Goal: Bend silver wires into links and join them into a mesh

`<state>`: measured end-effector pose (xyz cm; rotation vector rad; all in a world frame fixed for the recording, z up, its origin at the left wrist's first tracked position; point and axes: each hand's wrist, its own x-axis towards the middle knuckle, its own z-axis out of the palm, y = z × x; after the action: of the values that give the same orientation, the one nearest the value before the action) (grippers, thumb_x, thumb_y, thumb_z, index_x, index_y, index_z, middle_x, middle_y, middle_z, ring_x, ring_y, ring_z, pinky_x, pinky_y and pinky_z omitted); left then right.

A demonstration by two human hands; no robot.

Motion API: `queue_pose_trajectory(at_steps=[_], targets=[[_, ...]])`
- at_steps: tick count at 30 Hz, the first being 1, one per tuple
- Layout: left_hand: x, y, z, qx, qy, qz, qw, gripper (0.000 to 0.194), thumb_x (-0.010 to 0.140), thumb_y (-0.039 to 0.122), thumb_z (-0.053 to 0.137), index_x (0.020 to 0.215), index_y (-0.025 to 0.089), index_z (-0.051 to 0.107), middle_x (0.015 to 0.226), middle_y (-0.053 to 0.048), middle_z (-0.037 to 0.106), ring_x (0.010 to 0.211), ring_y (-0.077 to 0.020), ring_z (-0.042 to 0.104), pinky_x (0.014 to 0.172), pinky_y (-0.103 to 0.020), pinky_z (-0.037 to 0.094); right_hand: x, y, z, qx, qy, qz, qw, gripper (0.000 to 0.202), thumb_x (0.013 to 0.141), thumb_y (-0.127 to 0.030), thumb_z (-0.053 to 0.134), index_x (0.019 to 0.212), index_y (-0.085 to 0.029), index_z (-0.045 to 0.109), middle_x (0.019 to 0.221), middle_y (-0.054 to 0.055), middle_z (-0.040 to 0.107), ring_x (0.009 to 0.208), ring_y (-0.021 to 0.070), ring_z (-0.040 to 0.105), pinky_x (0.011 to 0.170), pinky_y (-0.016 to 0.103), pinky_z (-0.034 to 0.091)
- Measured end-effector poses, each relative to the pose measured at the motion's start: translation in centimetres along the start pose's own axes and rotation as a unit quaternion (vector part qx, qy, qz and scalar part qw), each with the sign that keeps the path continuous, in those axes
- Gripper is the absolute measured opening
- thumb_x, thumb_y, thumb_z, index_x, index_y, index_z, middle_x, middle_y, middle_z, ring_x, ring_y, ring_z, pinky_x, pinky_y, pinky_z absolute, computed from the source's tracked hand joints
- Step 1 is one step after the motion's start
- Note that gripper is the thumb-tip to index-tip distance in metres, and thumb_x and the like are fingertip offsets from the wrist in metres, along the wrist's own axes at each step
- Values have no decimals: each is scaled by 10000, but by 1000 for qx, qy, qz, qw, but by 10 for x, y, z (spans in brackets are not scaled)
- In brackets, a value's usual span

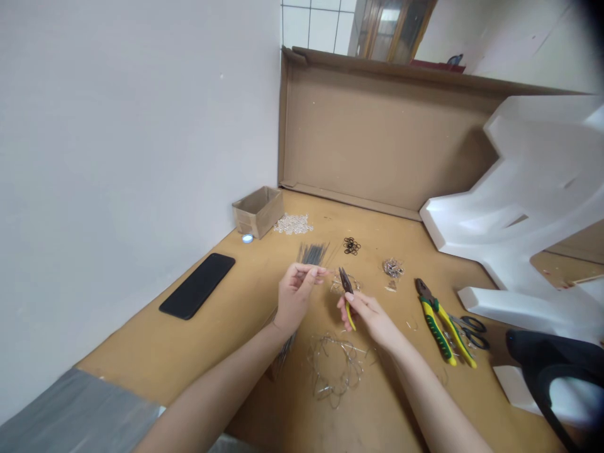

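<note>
My left hand point(296, 290) is closed in a pinch at the middle of the table, over a bundle of thin grey wires point(313, 253). What its fingertips hold is too small to make out. Just right of it, my right hand point(361, 309) grips small yellow-handled pliers point(346, 284), whose dark tips point up and left, apart from the left fingers. Behind the pliers lie some bent wire pieces point(336, 284). Loops of thin silvery wire point(334, 368) are spread on the table below both hands.
A small cardboard box point(257, 217) stands by clear beads point(293, 224). Black rings point(352, 246) and metal rings point(392, 268) lie behind. Green-yellow pliers point(438, 324) and scissors point(473, 330) are right, near white foam point(519, 189). A black phone point(198, 285) is left.
</note>
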<state>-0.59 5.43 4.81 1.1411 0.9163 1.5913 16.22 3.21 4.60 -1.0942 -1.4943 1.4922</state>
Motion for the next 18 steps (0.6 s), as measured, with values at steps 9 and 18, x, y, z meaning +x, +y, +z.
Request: queue_pose_trajectory(at_steps=[9, 18], targets=[[-4, -1, 2, -23, -14, 37, 999, 148, 815, 285, 546, 809, 138, 534, 836, -68, 665, 814, -170, 639, 709, -312, 523, 1, -2, 1, 72, -1, 16, 997, 329, 826, -458, 480, 806, -145, 577, 637, 14, 582, 507, 117, 551, 500, 252, 412], [-6, -1, 3, -7, -19, 47, 999, 142, 814, 283, 549, 816, 141, 539, 848, -70, 667, 817, -167, 638, 721, -313, 519, 0, -4, 3, 29, 1, 11, 1000, 341, 826, -472, 465, 788, -149, 569, 604, -3, 560, 483, 110, 534, 498, 251, 419]])
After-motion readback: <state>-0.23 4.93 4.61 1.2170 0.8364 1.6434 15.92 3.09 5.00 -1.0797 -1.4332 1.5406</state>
